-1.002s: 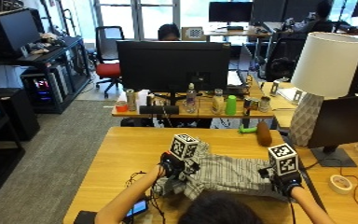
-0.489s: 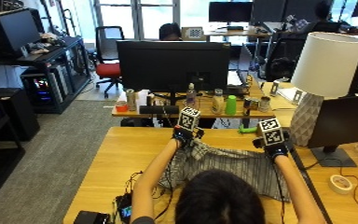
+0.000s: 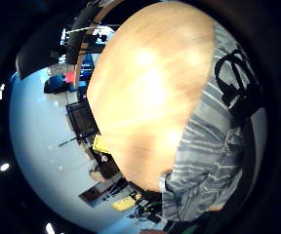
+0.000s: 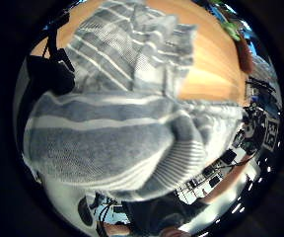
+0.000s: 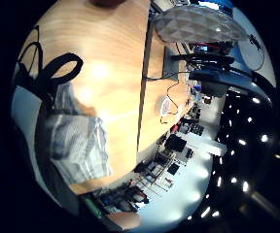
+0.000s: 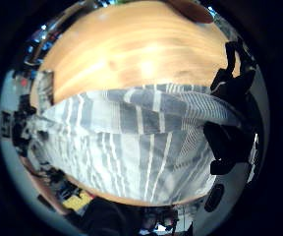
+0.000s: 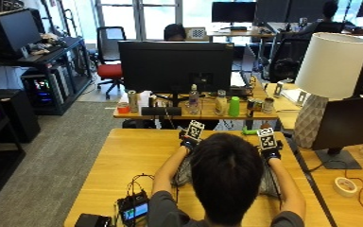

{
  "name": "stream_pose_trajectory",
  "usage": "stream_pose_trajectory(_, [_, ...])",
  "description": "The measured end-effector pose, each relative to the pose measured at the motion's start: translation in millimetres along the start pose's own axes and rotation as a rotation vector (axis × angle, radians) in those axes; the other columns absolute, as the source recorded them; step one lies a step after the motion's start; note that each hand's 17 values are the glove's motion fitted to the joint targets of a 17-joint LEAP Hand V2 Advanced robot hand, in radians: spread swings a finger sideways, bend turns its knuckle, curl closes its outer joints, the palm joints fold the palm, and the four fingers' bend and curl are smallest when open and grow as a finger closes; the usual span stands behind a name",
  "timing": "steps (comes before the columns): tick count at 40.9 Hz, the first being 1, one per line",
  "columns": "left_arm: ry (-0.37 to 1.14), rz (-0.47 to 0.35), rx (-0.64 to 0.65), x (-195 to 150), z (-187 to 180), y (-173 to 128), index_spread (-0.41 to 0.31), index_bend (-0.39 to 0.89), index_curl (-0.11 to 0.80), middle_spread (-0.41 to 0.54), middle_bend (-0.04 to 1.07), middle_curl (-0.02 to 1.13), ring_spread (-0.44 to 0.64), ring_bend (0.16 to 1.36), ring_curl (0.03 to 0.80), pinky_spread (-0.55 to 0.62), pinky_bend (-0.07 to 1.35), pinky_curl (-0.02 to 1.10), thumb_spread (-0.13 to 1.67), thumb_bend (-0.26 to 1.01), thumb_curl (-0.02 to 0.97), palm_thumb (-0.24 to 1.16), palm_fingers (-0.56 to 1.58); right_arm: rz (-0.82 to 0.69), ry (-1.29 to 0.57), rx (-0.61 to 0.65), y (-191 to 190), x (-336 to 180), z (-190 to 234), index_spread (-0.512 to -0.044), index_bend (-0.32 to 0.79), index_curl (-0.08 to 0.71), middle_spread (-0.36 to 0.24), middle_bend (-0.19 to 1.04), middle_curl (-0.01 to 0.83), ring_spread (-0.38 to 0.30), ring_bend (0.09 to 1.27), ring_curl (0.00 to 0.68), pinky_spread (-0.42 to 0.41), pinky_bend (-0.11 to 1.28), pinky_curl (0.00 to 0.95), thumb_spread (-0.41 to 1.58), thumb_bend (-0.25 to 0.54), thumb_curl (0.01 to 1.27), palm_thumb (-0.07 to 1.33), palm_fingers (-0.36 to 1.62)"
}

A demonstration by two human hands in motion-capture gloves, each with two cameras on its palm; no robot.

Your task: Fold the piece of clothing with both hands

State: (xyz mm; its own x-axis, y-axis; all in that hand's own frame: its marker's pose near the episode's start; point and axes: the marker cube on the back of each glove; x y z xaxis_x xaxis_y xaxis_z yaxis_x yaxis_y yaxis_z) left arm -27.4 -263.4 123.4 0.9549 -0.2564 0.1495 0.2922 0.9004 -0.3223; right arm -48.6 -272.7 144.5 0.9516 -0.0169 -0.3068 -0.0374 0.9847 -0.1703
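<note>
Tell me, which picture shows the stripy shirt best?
The right thumb side palm view: the striped garment spreads wide across the wooden table. The left thumb side view shows bunched folds, the little finger views only edges, and in the outside view the person's head hides most.

You face one wooden table (image 7: 125,156) with one striped grey garment (image 7: 183,172) on it and two gloved hands, your left hand (image 7: 189,140) and right hand (image 7: 271,152), at its far edge. One white lamp (image 7: 327,61) and one roll of tape (image 7: 344,186) stand to your right.
</note>
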Motion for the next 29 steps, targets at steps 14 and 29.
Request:
stream_pose_trajectory(14, [-0.001, -0.093, 0.072, -10, 1, -43, -0.240, 0.05, 0.391, -0.285, 0.22, 0.49, -0.32, 0.46, 0.420, -0.34, 0.39, 0.40, 1.06, -0.08, 0.215, 0.34, 0.97, 0.096, 0.099, 0.251, -36, 40, 29, -0.292, 0.03, 0.303, -0.191, 0.46, 0.516, -0.234, 0.71, 0.473, -0.307, 0.61, 0.413, 1.05, -0.027, 0.29, 1.03, 1.11])
stream_pose_trajectory(29, [0.197, -0.006, 0.486, -14, -65, 60, -0.100, 0.11, 0.306, -0.037, 0.08, 0.35, -0.10, 0.55, 0.444, -0.06, 0.48, 0.43, 1.06, -0.04, 0.201, 0.14, 0.29, 0.189, -0.004, 0.277, 31, 91, -36, -0.343, -0.03, 0.184, -0.157, 0.24, 0.450, -0.189, 0.63, 0.453, -0.175, 0.67, 0.426, 1.22, -0.048, 0.23, 0.83, 0.71])
